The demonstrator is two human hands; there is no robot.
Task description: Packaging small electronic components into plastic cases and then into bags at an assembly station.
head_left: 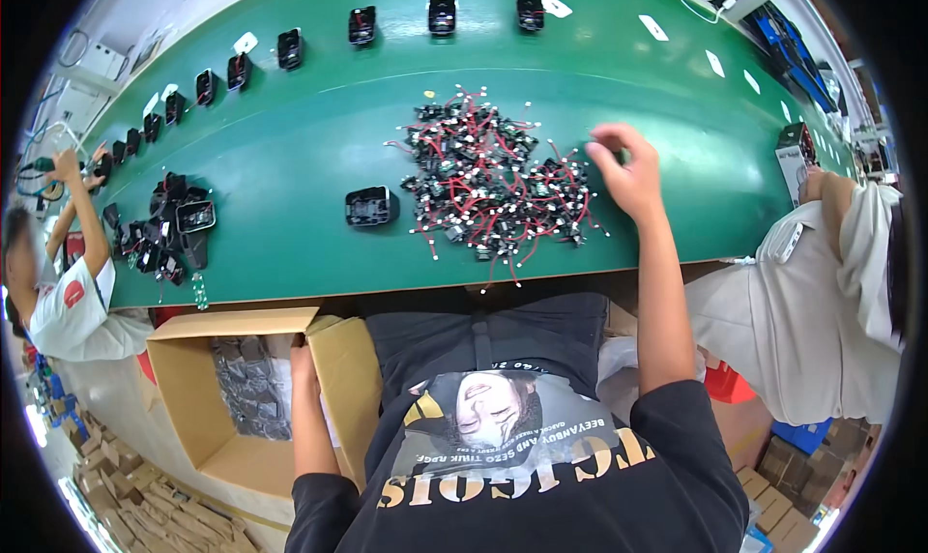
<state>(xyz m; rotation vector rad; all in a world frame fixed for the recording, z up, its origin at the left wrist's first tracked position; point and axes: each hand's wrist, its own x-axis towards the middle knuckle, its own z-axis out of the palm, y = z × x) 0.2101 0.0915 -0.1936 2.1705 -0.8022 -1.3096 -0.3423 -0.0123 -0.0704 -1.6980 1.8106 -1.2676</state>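
Note:
My right hand is over the green table just right of a large pile of small black parts with red wires and white connectors. Its fingers are bent, the thumb stands apart, and nothing shows in it. Left of the pile sits a single black plastic housing, its hollow side up. My left hand reaches down at the inner side of an open cardboard box, below the table's front edge. Its fingers are mostly hidden. Inside the box lie dark grey packed pieces beside pale wrapping.
Several black housings stand in a curved row along the far side, with white cards among them. A heap of black housings lies at the left. Co-workers sit on both sides; the right one's hand is by a small box.

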